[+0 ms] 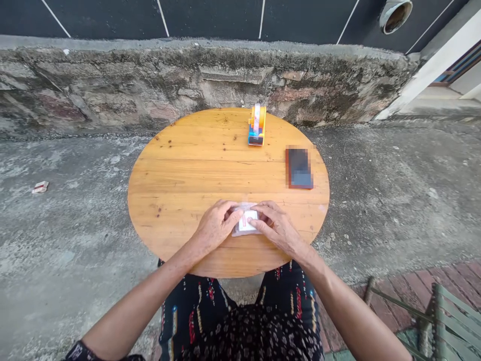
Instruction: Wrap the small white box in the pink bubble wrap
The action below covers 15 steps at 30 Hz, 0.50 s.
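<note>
A small clear plastic packet (246, 222) with a white card and red marks inside lies near the front of a round wooden table (180, 170). My left hand (215, 226) rests on its left side, fingers curled and pinching the packet's edge. My right hand (276, 225) presses on its right side, fingers bent over the packet. Both hands hold it against the tabletop, and they hide part of it.
A colourful tape dispenser (257, 124) stands at the table's far side. A dark flat rectangular thing (299, 168) lies at the right. A stone wall (112, 85) runs behind; concrete ground surrounds the table. A green metal chair (432, 321) stands at the lower right. Litter (40, 187) lies at the left.
</note>
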Each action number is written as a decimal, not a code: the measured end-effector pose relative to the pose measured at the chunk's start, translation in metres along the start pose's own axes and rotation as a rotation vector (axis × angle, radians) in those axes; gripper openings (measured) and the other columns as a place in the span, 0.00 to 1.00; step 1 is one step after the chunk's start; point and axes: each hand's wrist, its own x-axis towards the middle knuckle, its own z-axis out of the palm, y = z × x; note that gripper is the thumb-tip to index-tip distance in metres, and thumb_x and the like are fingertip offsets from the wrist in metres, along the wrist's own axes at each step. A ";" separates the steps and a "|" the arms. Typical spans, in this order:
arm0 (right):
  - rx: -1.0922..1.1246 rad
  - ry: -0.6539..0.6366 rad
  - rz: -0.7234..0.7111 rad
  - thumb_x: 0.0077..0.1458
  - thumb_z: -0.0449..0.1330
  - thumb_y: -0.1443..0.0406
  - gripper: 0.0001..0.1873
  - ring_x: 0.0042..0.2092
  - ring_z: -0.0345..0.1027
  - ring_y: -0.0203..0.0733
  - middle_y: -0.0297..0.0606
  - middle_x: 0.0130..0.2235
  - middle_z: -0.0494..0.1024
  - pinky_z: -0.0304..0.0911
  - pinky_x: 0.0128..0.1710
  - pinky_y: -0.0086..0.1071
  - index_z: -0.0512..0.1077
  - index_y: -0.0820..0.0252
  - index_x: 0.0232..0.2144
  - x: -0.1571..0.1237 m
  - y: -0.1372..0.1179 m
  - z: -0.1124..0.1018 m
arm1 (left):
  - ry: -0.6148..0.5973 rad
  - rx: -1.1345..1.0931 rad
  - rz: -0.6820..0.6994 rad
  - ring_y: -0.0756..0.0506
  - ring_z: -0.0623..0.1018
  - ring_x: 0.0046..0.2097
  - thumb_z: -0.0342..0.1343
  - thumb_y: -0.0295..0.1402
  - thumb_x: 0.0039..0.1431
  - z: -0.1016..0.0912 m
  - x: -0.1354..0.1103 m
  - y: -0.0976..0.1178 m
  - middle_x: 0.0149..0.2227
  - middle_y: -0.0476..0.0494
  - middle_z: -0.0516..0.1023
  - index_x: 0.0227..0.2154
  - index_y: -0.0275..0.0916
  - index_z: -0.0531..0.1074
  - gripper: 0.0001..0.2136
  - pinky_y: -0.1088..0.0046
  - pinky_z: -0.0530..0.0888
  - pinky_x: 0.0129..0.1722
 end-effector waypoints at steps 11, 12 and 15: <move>0.061 0.034 0.013 0.59 0.60 0.56 0.27 0.38 0.70 0.40 0.42 0.48 0.74 0.67 0.41 0.38 0.62 0.55 0.58 -0.006 0.008 0.001 | 0.223 -0.249 0.099 0.46 0.75 0.44 0.55 0.33 0.61 0.027 -0.016 -0.005 0.41 0.44 0.74 0.41 0.40 0.75 0.09 0.72 0.73 0.40; 0.073 0.029 0.013 0.58 0.60 0.56 0.26 0.39 0.71 0.40 0.43 0.47 0.74 0.67 0.41 0.38 0.64 0.56 0.56 -0.006 0.009 0.001 | 0.228 -0.265 0.087 0.47 0.75 0.43 0.55 0.33 0.60 0.028 -0.016 -0.005 0.41 0.45 0.74 0.41 0.40 0.75 0.09 0.73 0.73 0.39; 0.103 0.022 0.020 0.57 0.61 0.57 0.20 0.40 0.71 0.41 0.42 0.42 0.76 0.67 0.41 0.37 0.69 0.59 0.50 -0.007 0.010 0.001 | 0.246 -0.287 0.049 0.48 0.74 0.40 0.55 0.34 0.60 0.032 -0.019 -0.006 0.39 0.46 0.74 0.42 0.40 0.75 0.09 0.73 0.72 0.39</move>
